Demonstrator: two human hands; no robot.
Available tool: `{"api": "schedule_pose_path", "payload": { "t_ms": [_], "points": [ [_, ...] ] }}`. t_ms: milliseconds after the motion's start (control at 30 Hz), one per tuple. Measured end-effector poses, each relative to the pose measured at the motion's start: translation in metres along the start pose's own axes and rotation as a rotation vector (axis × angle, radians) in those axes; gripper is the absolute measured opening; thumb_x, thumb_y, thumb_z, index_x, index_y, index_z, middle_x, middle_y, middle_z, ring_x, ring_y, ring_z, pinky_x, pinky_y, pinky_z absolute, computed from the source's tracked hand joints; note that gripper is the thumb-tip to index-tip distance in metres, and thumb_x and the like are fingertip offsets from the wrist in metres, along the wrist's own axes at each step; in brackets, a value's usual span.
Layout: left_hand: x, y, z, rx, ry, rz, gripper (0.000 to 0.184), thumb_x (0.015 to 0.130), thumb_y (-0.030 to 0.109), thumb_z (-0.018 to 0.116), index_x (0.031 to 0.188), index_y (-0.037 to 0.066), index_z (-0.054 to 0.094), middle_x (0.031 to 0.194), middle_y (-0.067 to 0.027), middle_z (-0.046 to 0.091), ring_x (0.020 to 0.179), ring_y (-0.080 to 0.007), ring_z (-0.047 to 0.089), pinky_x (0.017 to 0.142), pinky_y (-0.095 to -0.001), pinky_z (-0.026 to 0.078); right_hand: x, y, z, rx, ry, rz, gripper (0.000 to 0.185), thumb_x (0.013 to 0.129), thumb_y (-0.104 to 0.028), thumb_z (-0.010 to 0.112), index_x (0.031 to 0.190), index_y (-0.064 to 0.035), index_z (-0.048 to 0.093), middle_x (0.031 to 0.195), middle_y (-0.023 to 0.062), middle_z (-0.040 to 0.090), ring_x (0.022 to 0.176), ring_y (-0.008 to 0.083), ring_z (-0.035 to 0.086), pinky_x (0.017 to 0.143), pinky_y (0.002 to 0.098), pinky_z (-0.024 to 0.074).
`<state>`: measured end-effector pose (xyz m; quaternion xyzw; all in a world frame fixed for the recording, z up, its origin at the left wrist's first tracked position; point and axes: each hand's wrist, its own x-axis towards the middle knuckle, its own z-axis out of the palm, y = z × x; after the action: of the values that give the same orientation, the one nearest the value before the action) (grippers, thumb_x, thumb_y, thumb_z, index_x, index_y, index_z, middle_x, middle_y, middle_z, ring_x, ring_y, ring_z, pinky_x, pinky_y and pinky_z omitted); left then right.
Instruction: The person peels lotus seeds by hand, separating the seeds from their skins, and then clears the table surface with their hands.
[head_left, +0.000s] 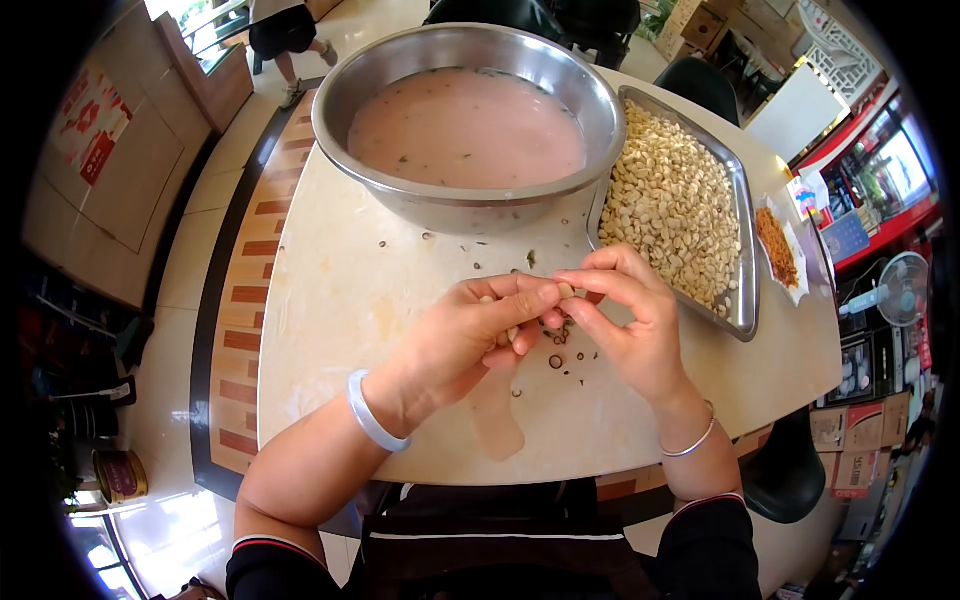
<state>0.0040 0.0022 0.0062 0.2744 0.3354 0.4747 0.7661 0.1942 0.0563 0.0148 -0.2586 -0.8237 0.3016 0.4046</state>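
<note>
Over the table's middle my two hands meet at the fingertips. My left hand (pixel 480 325) is closed, with a few pale bean-like seeds (pixel 512 334) held in its curled fingers. One pale seed (pixel 566 290) shows between the fingertips of both hands, and my right hand (pixel 630 310) pinches it. Beyond them stands a large steel basin (pixel 470 205) of cloudy pink liquid with dark bits floating in it. On the right, a steel tray (pixel 745 250) holds a heap of similar pale seeds (pixel 670 190). Small dark rings and scraps (pixel 556 361) lie below my hands.
The pale table (pixel 340 330) has a wet patch (pixel 497 430) near its front edge. At the right edge, orange-brown crumbly food (pixel 775 245) lies on white paper. Dark chairs (pixel 700 88) stand around, and a person's legs (pixel 285 45) show at the upper left.
</note>
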Motion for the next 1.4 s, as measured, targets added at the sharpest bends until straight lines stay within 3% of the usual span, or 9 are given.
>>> {"api": "schedule_pose_path", "payload": {
  "t_ms": [200, 533, 933, 1033, 1133, 1233, 1333, 1400],
  "points": [
    [0.001, -0.005, 0.0, 0.183, 0.095, 0.045, 0.02, 0.095, 0.019, 0.065, 0.1, 0.001, 0.067, 0.083, -0.0006, 0.062, 0.061, -0.0038, 0.047, 0.048, -0.0173, 0.032, -0.003, -0.005, 0.002, -0.088, 0.011, -0.034, 0.026, 0.079, 0.006, 0.073, 0.103, -0.0025, 0.072, 0.092, 0.0064, 0.064, 0.079, 0.0148, 0.065, 0.066, 0.026, 0.0529],
    [-0.002, 0.001, 0.005, 0.113, 0.187, 0.055, 0.02, 0.091, 0.019, 0.07, 0.1, 0.001, 0.07, 0.079, -0.0001, 0.062, 0.061, -0.0042, 0.047, 0.05, -0.0179, 0.034, 0.002, -0.006, -0.001, -0.03, 0.058, -0.026, 0.021, 0.078, 0.005, 0.075, 0.097, -0.0016, 0.072, 0.091, 0.0069, 0.066, 0.076, 0.016, 0.065, 0.066, 0.026, 0.0534],
    [-0.004, 0.0, 0.005, 0.27, 0.241, 0.072, 0.018, 0.091, 0.018, 0.068, 0.093, 0.0, 0.068, 0.076, -0.0004, 0.059, 0.06, -0.0049, 0.046, 0.048, -0.0189, 0.031, -0.002, -0.007, 0.007, -0.412, 0.051, -0.276, 0.023, 0.074, 0.006, 0.075, 0.095, -0.0018, 0.07, 0.089, 0.0094, 0.064, 0.075, 0.0217, 0.066, 0.063, 0.0292, 0.0532],
    [-0.004, 0.002, 0.005, 0.249, 0.233, 0.056, 0.019, 0.091, 0.018, 0.069, 0.094, 0.0, 0.067, 0.076, -0.0001, 0.058, 0.06, -0.0047, 0.046, 0.049, -0.0187, 0.03, -0.005, -0.006, 0.006, -0.336, 0.015, -0.175, 0.022, 0.076, 0.005, 0.074, 0.096, -0.0013, 0.07, 0.092, 0.0095, 0.066, 0.076, 0.0203, 0.067, 0.065, 0.0289, 0.0545],
    [-0.002, 0.001, 0.003, 0.191, 0.214, 0.064, 0.018, 0.091, 0.017, 0.069, 0.096, 0.0, 0.067, 0.077, 0.0002, 0.058, 0.06, -0.0042, 0.045, 0.049, -0.0185, 0.03, -0.002, 0.001, -0.001, 0.005, 0.038, 0.118, 0.019, 0.079, 0.004, 0.074, 0.097, -0.0003, 0.069, 0.092, 0.009, 0.067, 0.078, 0.0176, 0.068, 0.067, 0.028, 0.0561],
    [-0.001, 0.0, 0.003, 0.169, 0.209, 0.056, 0.016, 0.091, 0.016, 0.068, 0.097, 0.001, 0.068, 0.079, 0.0004, 0.059, 0.06, -0.0035, 0.045, 0.049, -0.018, 0.03, -0.003, 0.005, -0.001, 0.178, 0.077, 0.165, 0.016, 0.082, 0.002, 0.073, 0.097, -0.0002, 0.068, 0.091, 0.0074, 0.068, 0.079, 0.0136, 0.068, 0.07, 0.0271, 0.0567],
    [-0.003, 0.001, 0.005, 0.138, 0.197, 0.044, 0.015, 0.092, 0.014, 0.066, 0.1, 0.001, 0.068, 0.081, 0.0004, 0.059, 0.06, -0.0031, 0.046, 0.049, -0.0174, 0.03, -0.003, -0.002, 0.001, 0.043, 0.028, 0.04, 0.013, 0.084, 0.0, 0.072, 0.097, 0.0008, 0.068, 0.094, 0.0076, 0.069, 0.079, 0.0122, 0.067, 0.07, 0.0264, 0.0562],
    [-0.002, 0.001, 0.003, 0.168, 0.217, 0.06, 0.016, 0.094, 0.014, 0.064, 0.102, 0.001, 0.067, 0.081, 0.0005, 0.06, 0.061, -0.003, 0.046, 0.049, -0.017, 0.03, -0.001, 0.005, -0.008, 0.053, 0.128, 0.114, 0.015, 0.085, -0.002, 0.072, 0.1, 0.0004, 0.069, 0.096, 0.0085, 0.069, 0.078, 0.0122, 0.068, 0.07, 0.0261, 0.0562]
  ]
}}
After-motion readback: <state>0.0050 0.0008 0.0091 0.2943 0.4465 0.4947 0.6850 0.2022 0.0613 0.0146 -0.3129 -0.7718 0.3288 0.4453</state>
